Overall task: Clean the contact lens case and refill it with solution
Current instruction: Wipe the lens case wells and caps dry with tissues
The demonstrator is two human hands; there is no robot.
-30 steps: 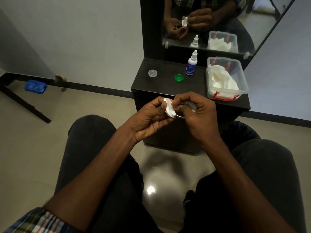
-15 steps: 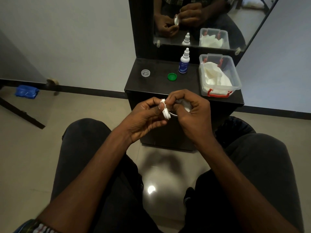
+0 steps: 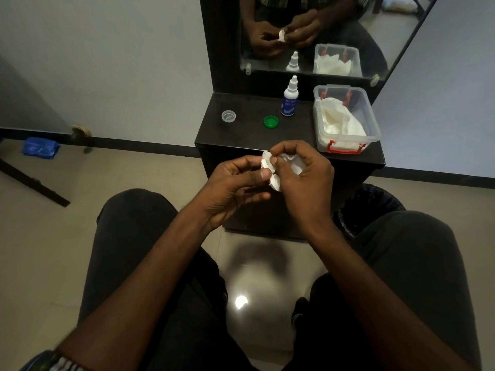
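left hand (image 3: 235,183) pinches lens case (image 3: 267,167) | right hand (image 3: 302,175) grips tissue (image 3: 293,163) against it

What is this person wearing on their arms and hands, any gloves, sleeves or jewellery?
No gloves: both the left hand and the right hand are bare, with no rings or watch visible. The forearms are uncovered too. Only at the bottom left corner does a checked sleeve show, pushed up high on the left arm. The right arm's sleeve is out of frame.

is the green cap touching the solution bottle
Apart. The head view shows bare dark tabletop between the green cap and the solution bottle, which stands behind and to its right.
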